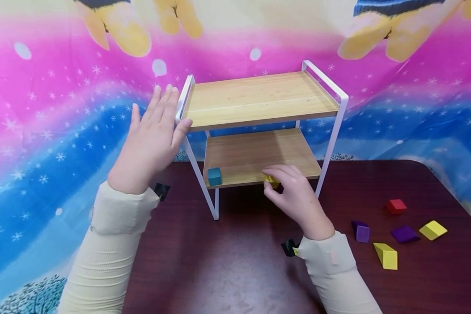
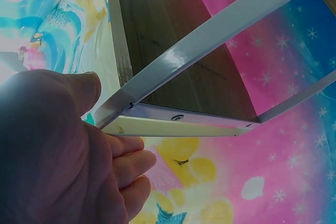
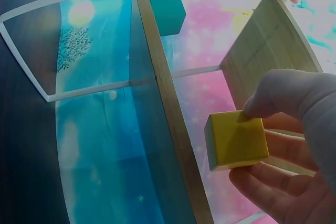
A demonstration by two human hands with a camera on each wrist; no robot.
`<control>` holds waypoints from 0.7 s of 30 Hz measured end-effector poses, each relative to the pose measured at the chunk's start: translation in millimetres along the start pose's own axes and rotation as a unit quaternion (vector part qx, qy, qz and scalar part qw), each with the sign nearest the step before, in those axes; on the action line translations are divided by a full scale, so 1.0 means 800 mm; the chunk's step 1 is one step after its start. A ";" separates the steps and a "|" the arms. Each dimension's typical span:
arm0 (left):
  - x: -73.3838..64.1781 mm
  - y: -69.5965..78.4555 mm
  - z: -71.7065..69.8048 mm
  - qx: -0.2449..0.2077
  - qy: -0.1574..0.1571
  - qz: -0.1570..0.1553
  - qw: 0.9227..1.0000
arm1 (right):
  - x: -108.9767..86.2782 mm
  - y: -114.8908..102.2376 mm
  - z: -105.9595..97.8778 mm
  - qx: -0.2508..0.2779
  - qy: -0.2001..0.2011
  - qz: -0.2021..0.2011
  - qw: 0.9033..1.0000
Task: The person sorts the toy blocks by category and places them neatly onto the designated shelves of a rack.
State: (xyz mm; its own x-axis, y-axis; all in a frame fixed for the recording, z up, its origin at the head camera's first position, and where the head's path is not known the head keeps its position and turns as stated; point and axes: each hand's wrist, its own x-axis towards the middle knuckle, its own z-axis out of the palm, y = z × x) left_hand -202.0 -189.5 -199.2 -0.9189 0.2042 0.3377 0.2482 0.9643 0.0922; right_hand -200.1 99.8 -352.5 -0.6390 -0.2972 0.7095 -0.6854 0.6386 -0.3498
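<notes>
A dark reddish-brown table (image 1: 227, 270) stands before a pink-and-blue snowflake-print cloth (image 1: 35, 113). Toward the table's right edge, a yellow wedge-shaped block (image 1: 386, 256) lies nearest; beyond it are a purple angular block (image 1: 362, 232), a flatter purple block (image 1: 405, 234), a yellow slanted block (image 1: 433, 230) and, farthest, a red block (image 1: 396, 206). The right hand (image 1: 299, 196) pinches a yellow cube (image 3: 239, 140) between thumb and fingers, just above the front edge of the wood-look lower board (image 1: 255, 152) of a two-tier shelf with a white frame (image 1: 330, 148). A teal cube (image 1: 214, 176) sits at that board's front left corner. The left hand (image 1: 151, 135), fingers straight and thumb spread from them, touches the frame at the front left corner of the wood-look upper board (image 1: 259, 102).
</notes>
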 end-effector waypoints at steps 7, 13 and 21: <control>0.001 0.000 0.001 -0.002 -0.004 -0.003 1.000 | 0.006 -0.003 0.005 0.004 0.000 -0.016 1.000; 0.001 -0.001 0.002 -0.003 -0.002 -0.002 1.000 | 0.012 -0.008 0.006 0.005 -0.004 -0.022 1.000; 0.002 -0.002 0.002 -0.006 -0.003 0.000 1.000 | 0.024 -0.016 0.008 0.012 -0.016 -0.023 1.000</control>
State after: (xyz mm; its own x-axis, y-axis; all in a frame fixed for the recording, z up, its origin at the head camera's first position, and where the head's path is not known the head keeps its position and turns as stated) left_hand -204.1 -190.3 -200.3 -0.9205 0.2049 0.3328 0.2514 0.9624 0.1026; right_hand -205.7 81.3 -338.8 -0.6176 -0.3477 0.7055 -0.7218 0.6068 -0.3328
